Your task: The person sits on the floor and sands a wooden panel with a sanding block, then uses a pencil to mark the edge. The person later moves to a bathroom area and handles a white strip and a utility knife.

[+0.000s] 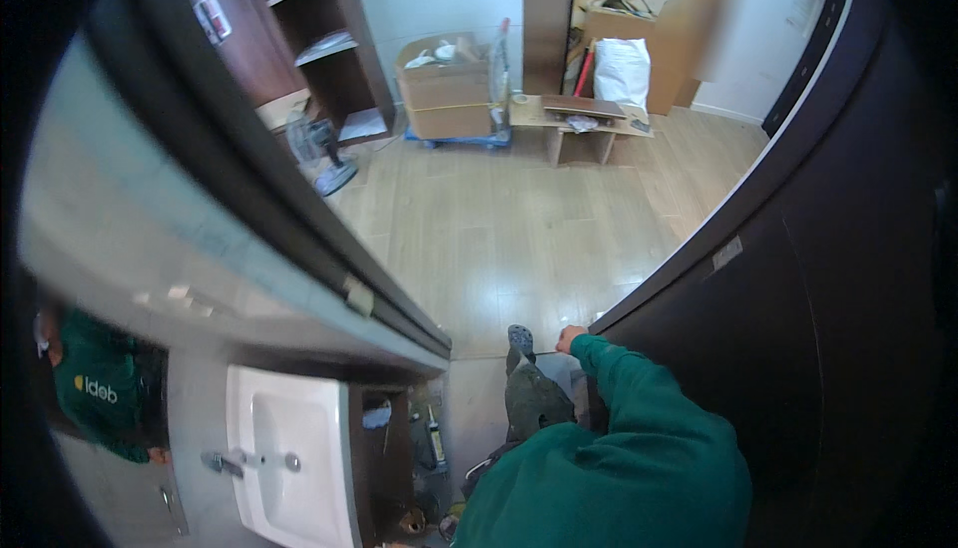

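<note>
My right hand [570, 338] is at the end of a stretched green sleeve, beside the free edge of a dark brown door [738, 348]. Its fingers look curled in; what they hold, if anything, is too small to make out. My left hand is not plainly visible; the green top hides the area around it. One foot in a dark clog [520, 338] points toward the doorway, below a dark trouser leg [534, 398].
On the left are a white washbasin [334, 448], a tap [222, 462], a mirror [110, 468] and a sealant tube [436, 438]. Beyond the doorway stand a fan [324, 149], a filled cardboard box [449, 109], a low wooden bench [534, 114] and a white sack [621, 74].
</note>
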`<state>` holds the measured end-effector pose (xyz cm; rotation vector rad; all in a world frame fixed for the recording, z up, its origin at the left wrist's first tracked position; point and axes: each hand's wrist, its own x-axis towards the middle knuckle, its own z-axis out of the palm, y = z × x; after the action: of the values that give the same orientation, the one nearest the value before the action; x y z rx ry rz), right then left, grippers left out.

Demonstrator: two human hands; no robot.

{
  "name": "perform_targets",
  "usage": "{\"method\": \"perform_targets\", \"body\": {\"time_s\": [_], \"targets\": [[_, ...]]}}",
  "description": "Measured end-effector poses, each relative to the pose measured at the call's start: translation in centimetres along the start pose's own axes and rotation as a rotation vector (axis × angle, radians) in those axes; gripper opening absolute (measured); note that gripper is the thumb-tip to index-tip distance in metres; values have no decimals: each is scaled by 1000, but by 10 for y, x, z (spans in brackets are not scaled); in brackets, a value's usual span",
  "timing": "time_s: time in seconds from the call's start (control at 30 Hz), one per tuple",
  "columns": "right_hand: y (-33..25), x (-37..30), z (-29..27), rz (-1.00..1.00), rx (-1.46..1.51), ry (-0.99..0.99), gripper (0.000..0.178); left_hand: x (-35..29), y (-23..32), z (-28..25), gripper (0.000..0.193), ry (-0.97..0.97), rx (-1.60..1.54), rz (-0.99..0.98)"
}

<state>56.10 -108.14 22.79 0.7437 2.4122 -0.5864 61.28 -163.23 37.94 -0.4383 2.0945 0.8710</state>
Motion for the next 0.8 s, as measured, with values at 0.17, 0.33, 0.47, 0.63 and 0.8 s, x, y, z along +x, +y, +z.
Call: {"method": "perform_targets", "body": {"time_s": [0.17,0.33,0.47,0.63,0.8], "targets": [[8,94,-52,-83,131,-24,36,86,126,33,40,-69,155,-6],[51,158,-137,2,239,59,36,140,230,56,39,-142,366,-49],[102,185,-208,77,322,187,35,168,289,60,39,-176,509,-43],[157,209,-254,259,561,257,32,205,349,65,38,-203,674,-24],[202,225,-272,358,604,96,34,254,413,66,38,-256,919,30]]}}
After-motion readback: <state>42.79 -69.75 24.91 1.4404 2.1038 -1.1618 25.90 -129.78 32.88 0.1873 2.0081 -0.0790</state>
